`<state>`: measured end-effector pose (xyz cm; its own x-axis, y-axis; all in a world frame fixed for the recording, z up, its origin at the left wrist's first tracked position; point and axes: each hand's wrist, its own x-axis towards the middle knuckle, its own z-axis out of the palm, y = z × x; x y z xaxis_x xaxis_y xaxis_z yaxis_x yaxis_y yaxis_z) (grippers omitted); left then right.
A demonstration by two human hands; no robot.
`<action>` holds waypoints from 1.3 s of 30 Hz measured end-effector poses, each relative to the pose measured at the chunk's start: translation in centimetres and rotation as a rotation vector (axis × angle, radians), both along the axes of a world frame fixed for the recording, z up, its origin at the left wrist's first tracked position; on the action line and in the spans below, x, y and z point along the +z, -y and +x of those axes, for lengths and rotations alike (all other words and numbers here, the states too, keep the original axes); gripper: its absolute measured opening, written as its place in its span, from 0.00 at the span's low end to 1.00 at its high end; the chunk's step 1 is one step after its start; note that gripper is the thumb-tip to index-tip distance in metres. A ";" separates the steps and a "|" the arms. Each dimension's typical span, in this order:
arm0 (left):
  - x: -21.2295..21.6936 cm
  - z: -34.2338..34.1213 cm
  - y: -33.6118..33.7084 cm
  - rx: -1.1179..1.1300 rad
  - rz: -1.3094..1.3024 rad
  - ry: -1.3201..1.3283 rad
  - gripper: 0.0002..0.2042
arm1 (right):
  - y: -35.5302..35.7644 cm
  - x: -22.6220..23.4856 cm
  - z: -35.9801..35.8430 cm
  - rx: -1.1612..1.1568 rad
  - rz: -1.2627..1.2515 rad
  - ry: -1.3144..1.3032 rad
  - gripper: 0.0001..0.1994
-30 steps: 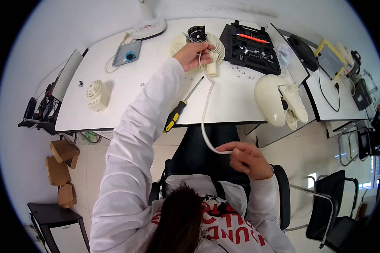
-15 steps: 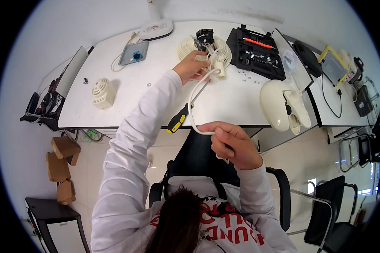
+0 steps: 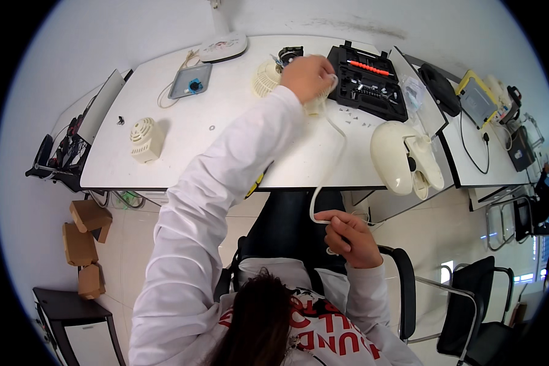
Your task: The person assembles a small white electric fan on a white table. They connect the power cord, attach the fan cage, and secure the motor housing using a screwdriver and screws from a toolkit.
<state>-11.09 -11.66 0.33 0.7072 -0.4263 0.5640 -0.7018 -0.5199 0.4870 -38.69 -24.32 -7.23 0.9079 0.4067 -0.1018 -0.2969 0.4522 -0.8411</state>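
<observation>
A white power cable (image 3: 344,144) runs up from my right hand, over the table edge, to my left hand. My right hand (image 3: 352,241) is closed on it in front of the table, pinching it between thumb and fingers. Above the cream round fan grille (image 3: 266,80), my left hand (image 3: 309,78) is curled round the cable, which loops out beside the fingers. That hand covers much of the grille. A black motor (image 3: 291,53) rises just behind it. Under my left forearm lies a screwdriver (image 3: 256,185), only its yellow-and-black handle partly showing.
A black tool case (image 3: 372,100) lies open at the back right, small screws (image 3: 355,119) before it. A cream fan stand housing (image 3: 402,155) sits at the right edge. A vented cream cover (image 3: 146,141) and a grey tray (image 3: 180,85) are on the left.
My left hand has moved right and up over the grille, taking the cable with it. My right hand has shifted right and down, so the cable now runs further right.
</observation>
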 end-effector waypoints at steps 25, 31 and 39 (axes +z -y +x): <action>-6.3 2.2 -5.0 0.141 0.323 -0.196 0.15 | 11.3 0.7 -9.6 0.356 0.758 0.812 0.04; -6.0 1.6 -4.9 0.233 0.413 -0.247 0.16 | 20.2 4.1 -14.9 -1.173 -0.134 0.697 0.16; -6.0 0.9 -5.6 0.270 0.444 -0.210 0.17 | 29.6 11.7 -13.8 -2.018 -1.378 1.079 0.13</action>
<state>-10.22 -6.04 -5.71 0.9019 -0.3791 0.2072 -0.4271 -0.8546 0.2955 -52.50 -53.94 4.48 -0.1090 -0.2722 0.9560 -0.0178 -0.9611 -0.2757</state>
